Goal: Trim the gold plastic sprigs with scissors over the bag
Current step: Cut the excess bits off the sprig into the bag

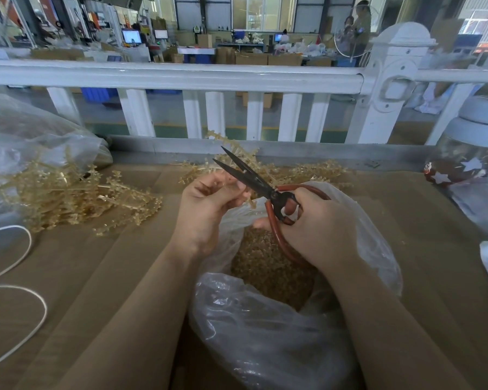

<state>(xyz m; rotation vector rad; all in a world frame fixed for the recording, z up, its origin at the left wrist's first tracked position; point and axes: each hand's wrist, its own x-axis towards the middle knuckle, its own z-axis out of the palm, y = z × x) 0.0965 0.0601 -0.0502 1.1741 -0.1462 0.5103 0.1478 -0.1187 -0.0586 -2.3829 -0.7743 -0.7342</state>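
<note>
Fingers (209, 190) of the left hand (206, 209) curl inward and pinch a small gold plastic sprig (248, 199) just above the open mouth of a clear plastic bag (265, 327). Fingers of the right hand (319, 229) are curled through and around the red-brown loop handles of a pair of scissors (254, 178), with the dark blades parted in a narrow V that points up and to the far left, right beside the left fingertips. Both bare forearms reach in from the near edge and meet over the bag, which sits near the middle of a brown table (96, 277) and holds a heap of small gold trimmed pieces (268, 266). To the near left, a white cord (26, 313) loops across the table. Farther left lies a loose pile of untrimmed gold sprigs (74, 198), spilling from a second clear bag (26, 142). More sprigs (307, 173) are scattered beyond the hands toward the far edge of the table. At the far right stands a glass jar (468, 153) with a white lid and white star shapes on a red band. Behind the table runs a white railing (181, 77), and beyond it a blurred workshop floor with cardboard boxes (254, 59) and lit screens (131, 36).
</note>
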